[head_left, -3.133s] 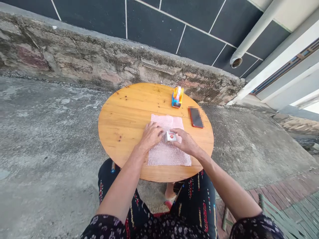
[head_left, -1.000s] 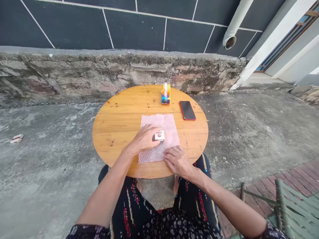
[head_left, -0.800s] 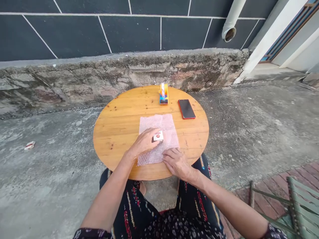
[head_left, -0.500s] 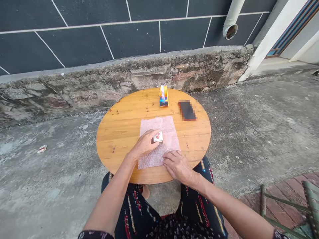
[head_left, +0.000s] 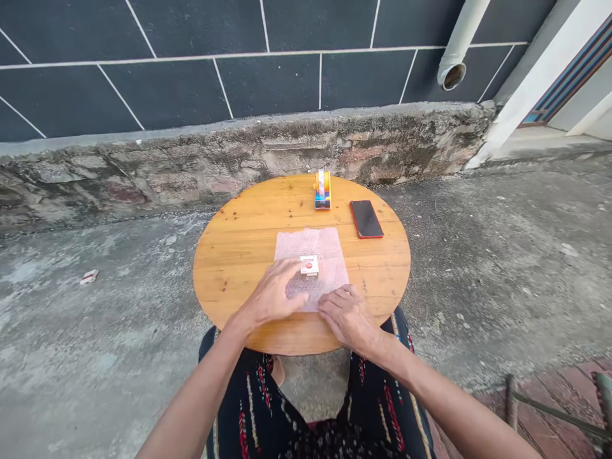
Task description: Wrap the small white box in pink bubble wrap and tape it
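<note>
A pink sheet of bubble wrap (head_left: 329, 245) lies flat on a round wooden table (head_left: 229, 255). On its middle stands a small white box (head_left: 309, 266) with a red mark on top. My left hand (head_left: 275, 290) is open just left of the box, thumb and fingers apart, holding nothing. It covers the wrap's near left part. At the wrap's near right corner rests my right hand (head_left: 347, 312), its fingers bent and close together on the sheet's edge. Whether they pinch the edge is hidden.
A yellow and blue tape dispenser (head_left: 322, 191) stands at the table's far side. To its right lies a phone (head_left: 366, 219) with a red case. A stone-based wall (head_left: 306, 146) runs behind the table. A crumpled packet (head_left: 89, 276) lies on the ground at left.
My left hand has let go of the small white box and drawn back toward the near left. The box stays on the bubble wrap. My right hand remains at the corner.
</note>
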Motion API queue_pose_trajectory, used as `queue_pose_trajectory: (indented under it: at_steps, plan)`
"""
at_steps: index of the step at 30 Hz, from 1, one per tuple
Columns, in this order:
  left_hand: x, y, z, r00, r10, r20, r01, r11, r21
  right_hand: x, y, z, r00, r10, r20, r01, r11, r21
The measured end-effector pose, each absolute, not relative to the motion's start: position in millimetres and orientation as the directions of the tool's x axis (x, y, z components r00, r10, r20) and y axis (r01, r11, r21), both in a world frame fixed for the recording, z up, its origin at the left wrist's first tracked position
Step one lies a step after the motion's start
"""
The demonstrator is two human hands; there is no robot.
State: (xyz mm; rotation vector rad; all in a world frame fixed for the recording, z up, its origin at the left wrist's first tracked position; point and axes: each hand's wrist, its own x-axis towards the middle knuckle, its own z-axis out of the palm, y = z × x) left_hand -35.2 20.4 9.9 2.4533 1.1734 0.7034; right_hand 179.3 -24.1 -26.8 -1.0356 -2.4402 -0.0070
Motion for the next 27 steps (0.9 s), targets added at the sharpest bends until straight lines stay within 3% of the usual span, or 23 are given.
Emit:
queue_pose_trajectory:
  at_steps: [3, 8, 12, 18, 22, 27]
  plan:
    - [-43, -10, 9, 0.572, 0.775, 0.27, 0.647, -0.628, 0.432, 180, -20, -12, -0.614, 0.666, 0.424, 0.671, 0.723, -0.163]
    - [-34, -21, -5, 0.469, 0.736, 0.488, 0.661, -0.659, 0.359, 174, -20, 6, -0.614, 0.667, 0.421, 0.667, 0.724, -0.174]
    - [-29, -22, -6, 0.382, 0.75, 0.54, 0.633, -0.638, 0.438, 172, -33, 15, -0.595, 0.707, 0.382, 0.69, 0.693, -0.21]
    - [-37, -33, 1, 0.379, 0.829, 0.412, 0.603, -0.558, 0.57, 185, -42, 13, -0.533, 0.749, 0.395, 0.73, 0.642, -0.233]
    - [-38, -17, 12, 0.357, 0.869, 0.343, 0.616, -0.494, 0.613, 194, -22, 17, -0.461, 0.791, 0.403, 0.669, 0.607, -0.428]
    - [-34, 17, 14, 0.306, 0.918, 0.254, 0.617, -0.394, 0.682, 204, 17, 6, -0.333, 0.92, 0.205, 0.555, 0.367, -0.746]
